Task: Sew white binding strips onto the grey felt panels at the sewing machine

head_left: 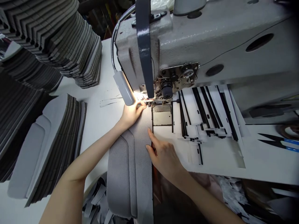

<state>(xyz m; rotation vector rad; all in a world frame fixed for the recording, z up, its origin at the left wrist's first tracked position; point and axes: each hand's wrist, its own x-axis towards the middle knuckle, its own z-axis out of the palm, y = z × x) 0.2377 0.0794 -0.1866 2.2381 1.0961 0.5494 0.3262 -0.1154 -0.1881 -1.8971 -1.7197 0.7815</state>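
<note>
Head view, only one: from where I stand, two hands, one gray fabric panel (143, 152), one sewing machine (210, 40). Panel's far end sits at the presser foot (149, 104), near end runs back past the counter (98, 118) edge toward the person. Left hand (130, 115) on panel's far end, right by the foot; thumb and index close together, can't tell if they pinch the fabric or just press. Right hand (167, 155) at panel's right edge, thumb and index spread with a gap, other fingers curled. One lamp (124, 87), lit, just above left hand. Four stacks of gray panels (52, 40) on the left, at least; exact panel count not readable. Right side: one pile of white strips with black bars (193, 109), overlapping, uncountable; one pair of blue-handled scissors (277, 142), blades apart, cut off by frame.
</note>
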